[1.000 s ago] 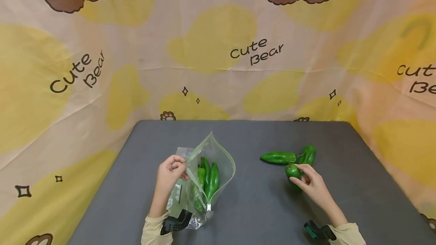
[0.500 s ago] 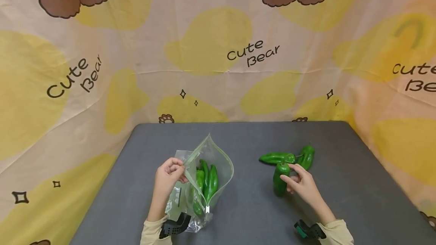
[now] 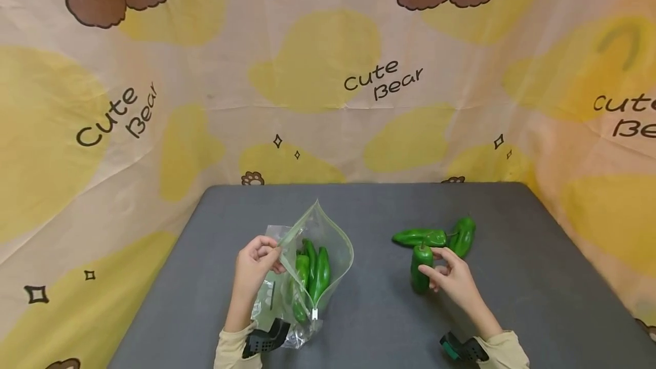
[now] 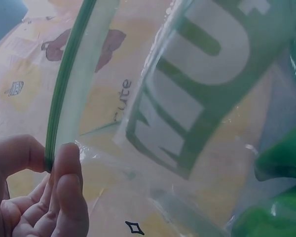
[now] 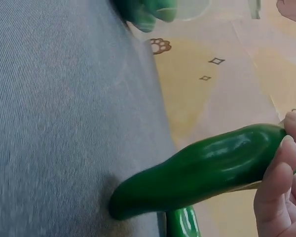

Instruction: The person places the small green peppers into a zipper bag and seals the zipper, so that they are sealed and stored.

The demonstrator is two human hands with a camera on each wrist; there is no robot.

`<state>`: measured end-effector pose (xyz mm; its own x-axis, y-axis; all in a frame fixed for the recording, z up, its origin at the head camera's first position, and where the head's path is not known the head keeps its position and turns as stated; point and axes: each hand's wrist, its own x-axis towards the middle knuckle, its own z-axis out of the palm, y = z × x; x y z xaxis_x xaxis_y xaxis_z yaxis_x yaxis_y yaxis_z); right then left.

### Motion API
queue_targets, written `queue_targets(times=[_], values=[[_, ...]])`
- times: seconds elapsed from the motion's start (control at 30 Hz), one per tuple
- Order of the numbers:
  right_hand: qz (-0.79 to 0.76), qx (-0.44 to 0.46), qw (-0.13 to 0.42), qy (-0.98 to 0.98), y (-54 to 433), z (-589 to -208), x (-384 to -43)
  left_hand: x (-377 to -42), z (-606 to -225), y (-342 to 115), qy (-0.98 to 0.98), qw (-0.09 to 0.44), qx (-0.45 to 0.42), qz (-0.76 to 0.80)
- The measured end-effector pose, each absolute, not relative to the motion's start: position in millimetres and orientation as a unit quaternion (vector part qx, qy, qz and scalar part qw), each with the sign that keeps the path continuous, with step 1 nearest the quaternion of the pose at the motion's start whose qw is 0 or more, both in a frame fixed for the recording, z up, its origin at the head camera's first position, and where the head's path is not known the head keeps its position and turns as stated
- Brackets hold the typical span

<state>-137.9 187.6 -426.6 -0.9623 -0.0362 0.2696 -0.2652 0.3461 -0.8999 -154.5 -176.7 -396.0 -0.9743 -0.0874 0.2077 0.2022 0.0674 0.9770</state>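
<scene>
My left hand (image 3: 258, 258) pinches the edge of a clear zip bag (image 3: 335, 244), whose mouth gapes toward the right. Several green peppers (image 3: 322, 272) lie inside it. In the left wrist view, thumb and finger grip the bag's green zip strip (image 4: 64, 94). Right of the bag, my right hand (image 3: 451, 278) holds another green pepper (image 3: 421, 269) by its stem end, between thumb and fingers. That pepper hangs tip down; in the right wrist view its tip is right at the table surface. Two more green peppers, one lying sideways (image 3: 417, 237) and one slanted (image 3: 463, 235), rest just behind it.
The grey table (image 3: 369, 323) has its far edge against a printed cloth backdrop (image 3: 318, 73). The cloth also rises along the left and right sides. A small white zip slider (image 3: 315, 314) sits at the near corner of the bag's mouth.
My right hand has moved left with its pepper, which has swung from pointing away to hanging upright. The left hand and the bag stay nearly in place.
</scene>
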Motion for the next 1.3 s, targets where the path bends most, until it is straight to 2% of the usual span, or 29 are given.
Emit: queue_targets(times=[0.17, 0.3, 0.33, 0.37, 0.5, 0.7, 0.87, 1.13, 1.3], values=[[0.572, 0.083, 0.099, -0.810, 187.0, -437.6, -142.8, -154.8, -390.1, -173.8, -0.717, 0.103, -0.038, -0.688], [0.545, 0.113, 0.135, -0.820, 186.5, -447.1, -145.4, -151.7, -393.6, -174.0, -0.716, 0.113, -0.058, -0.686], [0.536, 0.121, 0.145, -0.823, 184.6, -443.4, -144.4, -151.8, -396.0, -174.7, -0.715, 0.117, -0.066, -0.686], [0.528, 0.131, 0.152, -0.825, 182.7, -438.4, -142.7, -159.5, -414.4, -179.7, -0.703, 0.125, -0.092, -0.694], [0.515, 0.156, 0.163, -0.827, 177.5, -416.9, -137.2, -159.2, -419.0, -180.2, -0.697, 0.137, -0.103, -0.696], [0.531, 0.165, 0.145, -0.818, 176.5, -407.9, -140.9, -151.3, -397.6, -172.5, -0.709, 0.115, -0.043, -0.695], [0.571, 0.185, 0.119, -0.791, 172.4, -399.1, -142.6, -149.1, -394.9, -172.8, -0.695, 0.109, -0.044, -0.710], [0.592, 0.250, 0.178, -0.746, 166.0, -383.4, -150.2, -150.1, -395.6, -172.3, -0.687, 0.118, -0.078, -0.713], [0.637, 0.306, 0.164, -0.688, 166.1, -388.2, -152.6, -150.7, -394.9, -174.8, -0.693, 0.103, -0.103, -0.706]])
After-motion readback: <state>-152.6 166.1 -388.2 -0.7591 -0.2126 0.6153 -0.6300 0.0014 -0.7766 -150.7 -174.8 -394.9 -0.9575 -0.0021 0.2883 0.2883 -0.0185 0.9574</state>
